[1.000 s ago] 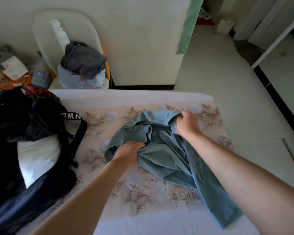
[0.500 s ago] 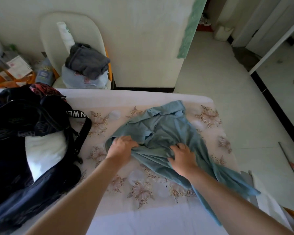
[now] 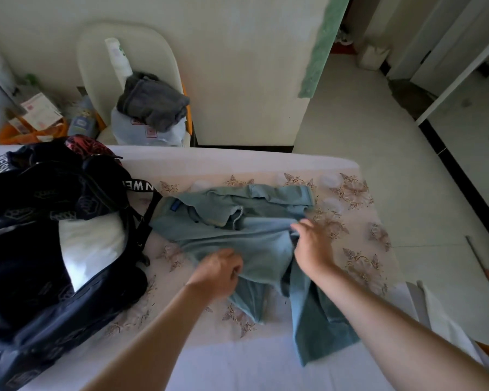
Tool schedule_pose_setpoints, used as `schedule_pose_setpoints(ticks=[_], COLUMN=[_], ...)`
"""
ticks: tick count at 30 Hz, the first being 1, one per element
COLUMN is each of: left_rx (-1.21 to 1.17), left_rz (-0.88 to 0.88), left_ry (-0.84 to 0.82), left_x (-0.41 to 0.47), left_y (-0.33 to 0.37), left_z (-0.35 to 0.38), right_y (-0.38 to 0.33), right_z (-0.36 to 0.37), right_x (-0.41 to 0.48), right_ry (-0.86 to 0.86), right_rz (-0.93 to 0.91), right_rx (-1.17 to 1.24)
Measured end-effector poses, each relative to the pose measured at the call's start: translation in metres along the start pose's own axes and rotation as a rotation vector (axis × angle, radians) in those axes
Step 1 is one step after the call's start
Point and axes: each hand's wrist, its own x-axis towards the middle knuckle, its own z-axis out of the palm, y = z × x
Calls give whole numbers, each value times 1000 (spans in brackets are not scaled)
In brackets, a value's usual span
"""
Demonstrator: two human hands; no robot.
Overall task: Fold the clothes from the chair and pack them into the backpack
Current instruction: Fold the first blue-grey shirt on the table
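Landmark: the blue-grey shirt [image 3: 254, 235], lying crumpled on the patterned bed cover [image 3: 350, 221]; every place below is given from it.
Backpack [image 3: 40, 249]: left of the shirt, dark with a printed pattern, lying open on the bed; one strap with white lettering reaches to the shirt's left edge and looks to touch it.
White item in backpack [image 3: 91, 246]: left of the shirt, showing through the bag's open mouth; what it is cannot be told.
Red patterned cloth [image 3: 88, 143]: up and to the left of the shirt, at the far end of the backpack.
Chair [image 3: 102, 52]: beyond the shirt and to its left, pale, standing against the wall past the bed's far edge.
Grey garment [image 3: 153, 103]: on the chair, bunched on top of a pale plastic bag [image 3: 141, 131], well apart from the shirt.
White tube [image 3: 117, 57]: leaning against the chair back, above the grey garment.
Shirt itself: collar and a small dark blue label toward its far left part; the lower end trails toward the near right side of the bed.
Left hand [image 3: 218, 273]: at the shirt's near left edge, fingers curled together and pinching the cloth.
Right hand [image 3: 312, 246]: on the shirt's right side, palm down, fingers [image 3: 302, 224] spread apart and resting on the fabric's edge; whether any cloth is gripped beneath cannot be told.
Floor [image 3: 364, 122]: pale tiles, right of the shirt beyond the bed.
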Motion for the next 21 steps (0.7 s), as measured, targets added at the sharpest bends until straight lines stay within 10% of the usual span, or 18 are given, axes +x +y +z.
schedule_pose_setpoints(ticks=[4, 8, 16, 21], left_rx=[107, 203, -399, -62], left_rz=[0, 0, -325, -290], left_ry=[-188, -162, 65, 1], left_x=[-8, 2, 5, 23], left_y=[3, 7, -3, -27], left_z=[25, 39, -31, -96], right_y=[4, -10, 8, 3], right_z=[-12, 5, 30, 10], right_x=[13, -9, -30, -19], right_ry=[-12, -67, -305, -317], right_rz=[-121, -388, -324, -270], right_rx=[-269, -21, -347, -267])
